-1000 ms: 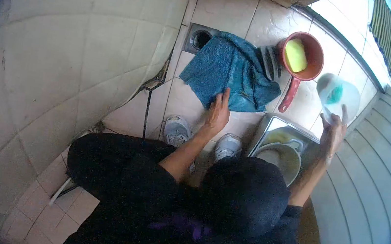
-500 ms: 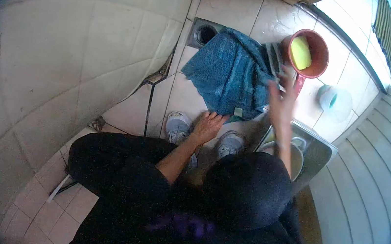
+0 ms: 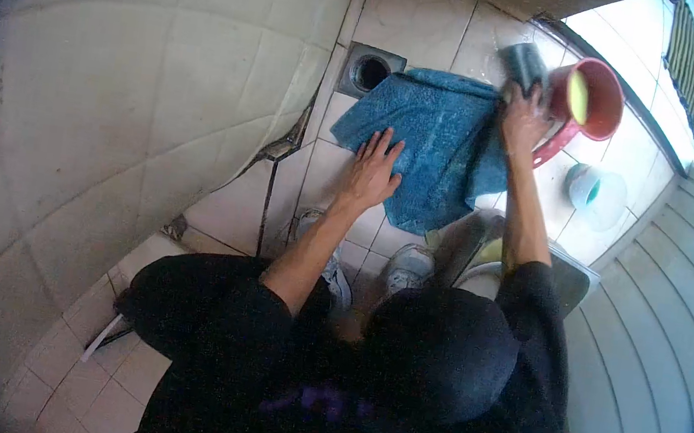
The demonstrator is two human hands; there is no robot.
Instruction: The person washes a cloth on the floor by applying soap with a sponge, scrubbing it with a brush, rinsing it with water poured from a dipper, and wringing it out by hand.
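A wet blue towel (image 3: 427, 139) is spread on the tiled floor. My left hand (image 3: 370, 171) rests on its left part with fingers spread. Past the towel's upper right corner, my right hand (image 3: 526, 122) is closed around a dark grey, block-like thing (image 3: 523, 63), blurred so its kind is unclear. Close to that hand's right side, a red dipper (image 3: 609, 102) with a handle leans over. Inside it is a yellow piece (image 3: 577, 98) that looks like a sponge.
A square floor drain (image 3: 349, 81) lies beyond the towel's left corner. On the right are a clear tub (image 3: 587, 189) with something green and a metal basin (image 3: 571, 277) holding bowls. A tiled wall (image 3: 117, 99) curves along the left; white slatted panels (image 3: 660, 301) stand right.
My left hand has moved up from the towel's lower edge onto its surface. My right hand has taken hold of the grey thing, now farther up. The dipper has shifted right and tilted.
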